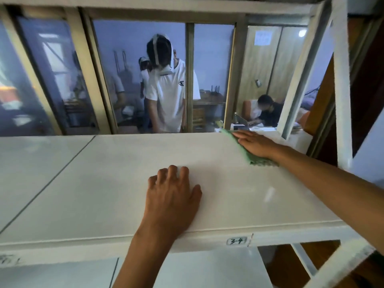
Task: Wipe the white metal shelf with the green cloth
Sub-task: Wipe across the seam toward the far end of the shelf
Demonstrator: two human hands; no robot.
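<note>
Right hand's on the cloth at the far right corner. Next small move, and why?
Probably drag the green cloth leftward along the back edge of the white metal shelf. The right hand presses it flat at the far right corner, the shelf panel stretches away to its left, and the left hand rests nearer the front, off that path.

Smooth, faintly glossy white metal shelf (pixel 124 183), soft textured green cloth (pixel 245 152)

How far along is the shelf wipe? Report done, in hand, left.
Done: nothing can be confirmed; the shelf shows no wipe marks. In hand: right hand presses the cloth flat at the far right corner; left hand braces mid-shelf. Left: seemingly everything left of the cloth.
</note>
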